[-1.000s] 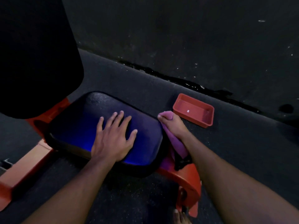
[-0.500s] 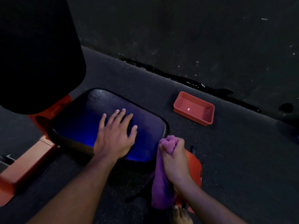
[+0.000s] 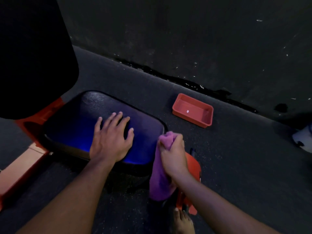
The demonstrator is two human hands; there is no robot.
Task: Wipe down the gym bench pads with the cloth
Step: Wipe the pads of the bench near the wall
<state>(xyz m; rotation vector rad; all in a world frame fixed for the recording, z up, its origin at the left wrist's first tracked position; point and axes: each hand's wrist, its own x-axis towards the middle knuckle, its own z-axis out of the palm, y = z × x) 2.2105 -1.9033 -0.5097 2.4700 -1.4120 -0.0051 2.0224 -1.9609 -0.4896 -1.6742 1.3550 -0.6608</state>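
purple cloth (image 3: pixel 162 179) bunched in right hand (image 3: pixel 173 157) grip, wiping seat pad (image 3: pixel 81 125) edge at 4 o'clock | left hand (image 3: pixel 110 141) flat, unclenched, steadying pad

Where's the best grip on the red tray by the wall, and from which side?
Take the red tray by its near long rim, coming from above on the person's side. It sits open side up on the floor, apparently empty, walls thin enough to pinch, and the far rim is close to the wall.

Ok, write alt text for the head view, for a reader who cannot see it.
Seen from above, a person's left hand rests flat on a dark seat pad while the right hand grips a purple cloth at the pad's right edge. A red tray sits on the dark floor beyond, and a black back pad fills the upper left.
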